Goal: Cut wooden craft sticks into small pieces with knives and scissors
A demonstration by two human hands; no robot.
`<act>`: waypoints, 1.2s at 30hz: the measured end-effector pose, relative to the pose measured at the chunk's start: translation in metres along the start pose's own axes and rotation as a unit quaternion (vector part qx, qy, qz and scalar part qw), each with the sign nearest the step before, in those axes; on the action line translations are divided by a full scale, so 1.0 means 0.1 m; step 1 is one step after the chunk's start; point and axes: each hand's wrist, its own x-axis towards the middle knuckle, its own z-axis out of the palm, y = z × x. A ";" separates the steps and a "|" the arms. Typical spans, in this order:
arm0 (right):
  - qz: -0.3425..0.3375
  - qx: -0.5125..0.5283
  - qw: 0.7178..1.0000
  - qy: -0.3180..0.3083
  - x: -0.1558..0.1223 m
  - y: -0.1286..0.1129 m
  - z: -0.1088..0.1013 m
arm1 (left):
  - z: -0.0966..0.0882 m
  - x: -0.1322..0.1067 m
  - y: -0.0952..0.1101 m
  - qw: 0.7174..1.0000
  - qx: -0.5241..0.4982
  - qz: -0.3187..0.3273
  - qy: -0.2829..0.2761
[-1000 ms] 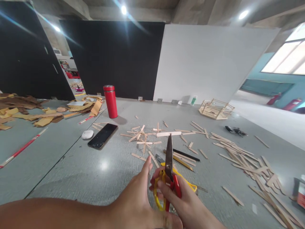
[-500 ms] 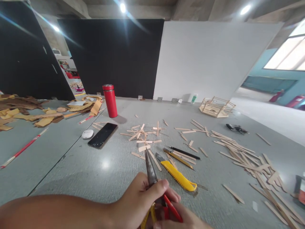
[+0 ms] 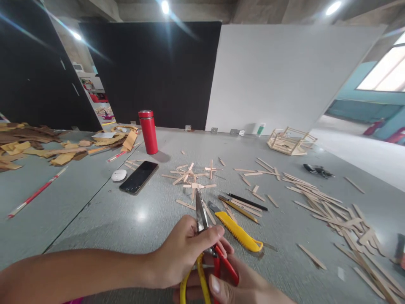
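My left hand (image 3: 183, 249) is closed around a pair of scissors, thumb across the base of the metal blades (image 3: 201, 217). The blades point away from me, and their yellow handles (image 3: 202, 280) hang below that hand. My right hand (image 3: 243, 287) is closed on a red-handled tool (image 3: 228, 268) that looks like pliers; its head, partly hidden by my left hand, is close to the scissors' pivot. Beyond the blade tips is a pale wooden stick piece (image 3: 193, 185); I cannot tell whether they touch. A yellow box cutter (image 3: 238, 231) lies to the right of the blades.
Joined sticks (image 3: 188, 173), a phone (image 3: 139, 177), a white earbud case (image 3: 119, 175) and a red flask (image 3: 148, 133) are farther back. A black pen (image 3: 247, 201) lies past the cutter. Loose sticks (image 3: 344, 221) spread rightward; a stick frame (image 3: 291, 142) stands behind.
Both hands have shifted slightly forward with the tools. More of the yellow handles and my right thumb shows. The pale piece by the blade tips appears farther away.
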 end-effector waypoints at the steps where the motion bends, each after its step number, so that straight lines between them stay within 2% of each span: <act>1: -0.008 0.001 1.000 0.026 0.02 0.05 -0.01 | 0.00 0.01 0.01 1.000 0.003 0.009 0.015; 4: 0.012 0.015 0.994 0.105 0.08 0.13 -0.03 | 0.01 0.02 0.02 0.998 0.026 0.013 0.052; 6: 0.036 0.037 0.990 0.131 0.10 0.11 -0.03 | 0.01 0.03 0.03 0.997 0.031 0.011 0.065; 9: 0.070 0.058 0.991 0.097 0.10 0.01 -0.01 | 0.02 0.03 0.03 0.996 0.044 -0.005 0.082; 11: 0.089 0.061 0.992 0.066 0.10 -0.03 0.01 | 0.03 0.03 0.02 0.996 0.044 -0.012 0.073; 16: 0.035 0.069 0.988 0.132 0.18 0.04 0.09 | 0.06 -0.01 0.00 0.999 -0.053 0.008 0.011; 19: 0.007 0.008 0.993 0.120 0.23 0.14 0.08 | 0.08 -0.04 0.00 0.998 -0.066 -0.009 -0.001; 25: -0.017 -0.042 0.993 0.105 0.29 0.27 -0.03 | 0.10 -0.07 -0.04 0.996 -0.075 0.046 0.012; 29: -0.015 -0.054 0.994 0.093 0.24 0.18 -0.01 | 0.12 -0.07 -0.05 0.997 -0.062 0.052 0.012; 31: -0.010 -0.098 0.990 0.098 0.16 0.09 0.00 | 0.08 -0.04 -0.02 0.993 -0.082 0.077 0.038; 33: -0.023 -0.198 0.971 0.135 0.04 -0.02 -0.02 | -0.01 0.00 0.07 0.983 -0.107 0.123 0.081; 34: -0.037 -0.257 0.950 0.171 -0.02 -0.06 -0.03 | -0.07 0.03 0.13 0.976 -0.106 0.158 0.102; 36: -0.060 -0.352 0.895 0.267 -0.15 -0.12 -0.06 | -0.18 0.07 0.29 0.971 -0.104 0.183 0.110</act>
